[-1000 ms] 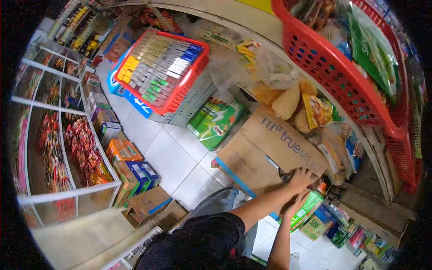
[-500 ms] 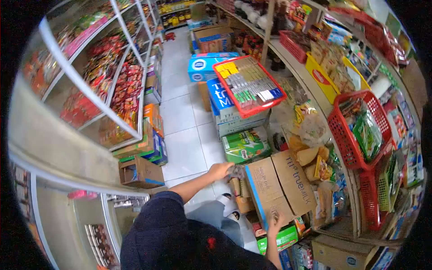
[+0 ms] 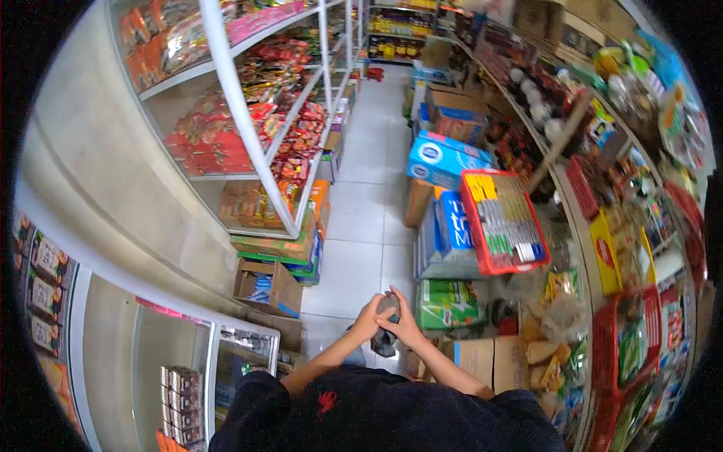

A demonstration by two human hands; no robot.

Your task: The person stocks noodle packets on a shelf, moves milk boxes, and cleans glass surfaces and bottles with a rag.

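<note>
Both hands are together in front of my body over the floor. My left hand (image 3: 367, 322) is closed on a dark grey, crumpled thing (image 3: 383, 345) that looks like a rag. My right hand (image 3: 405, 324) grips the same thing from the other side, with part of it showing between the fingers and part hanging below. To the right of my forearm lies a closed cardboard milk carton (image 3: 476, 357), partly hidden by the arm. A green package (image 3: 450, 303) is just beyond my right hand.
A red tray (image 3: 503, 267) of small packs rests on stacked boxes at right. Glass-fronted shelves (image 3: 260, 143) of packets line the left, with an open cardboard box (image 3: 290, 295) below. A tiled aisle (image 3: 358, 218) runs ahead. Red baskets (image 3: 602, 339) stand on the right-hand shelf.
My right hand has left the carton and joined my left hand on the dark grey rag-like thing. Both hands are now over the aisle floor, and the view has turned left.
</note>
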